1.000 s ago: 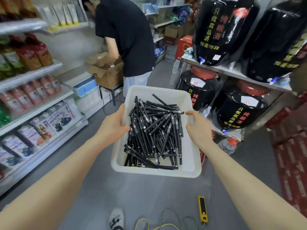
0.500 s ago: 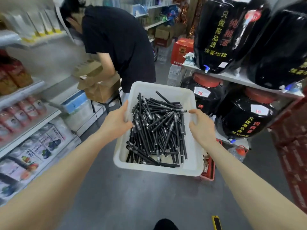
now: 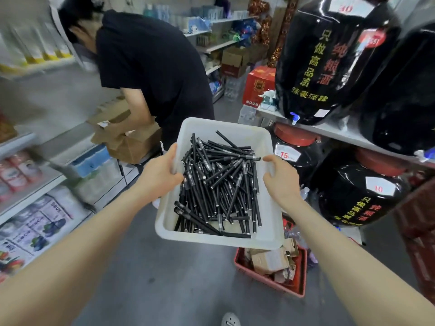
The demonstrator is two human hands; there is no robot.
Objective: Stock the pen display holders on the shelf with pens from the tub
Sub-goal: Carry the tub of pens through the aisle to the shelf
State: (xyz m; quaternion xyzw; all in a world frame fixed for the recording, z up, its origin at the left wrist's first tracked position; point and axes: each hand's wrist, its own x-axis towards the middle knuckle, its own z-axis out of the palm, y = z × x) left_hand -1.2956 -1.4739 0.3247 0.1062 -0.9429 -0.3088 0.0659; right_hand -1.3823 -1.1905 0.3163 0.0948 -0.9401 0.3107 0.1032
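The left hand grips the left rim of the white tub, with the thumb hooked over the edge into the inside and the palm against the outer wall. The right hand clamps the opposite, right rim in the same way: its thumb reaches in over the edge, while the other fingers are mostly hidden behind the wall. Both arms stretch forward and the tub hangs between the hands above the grey floor, roughly level, touching nothing else.

Inside the tub lies a loose heap of black pens, crossing one another at all angles and piled mostly toward the near side and the middle. The far end of the tub's bottom shows bare.

Beyond the tub's far left corner, a person in a black shirt bends over an open cardboard box. To the right of the tub stand large black jars with yellow lettering: one on an upper shelf and, lower down, a red-lidded jar tagged 15 and another tagged 10. Under the tub's near right corner sits a red basket holding cardboard scraps. Left of the tub run store shelves with printed packets, blurred. A shoe tip shows on the floor below the tub.
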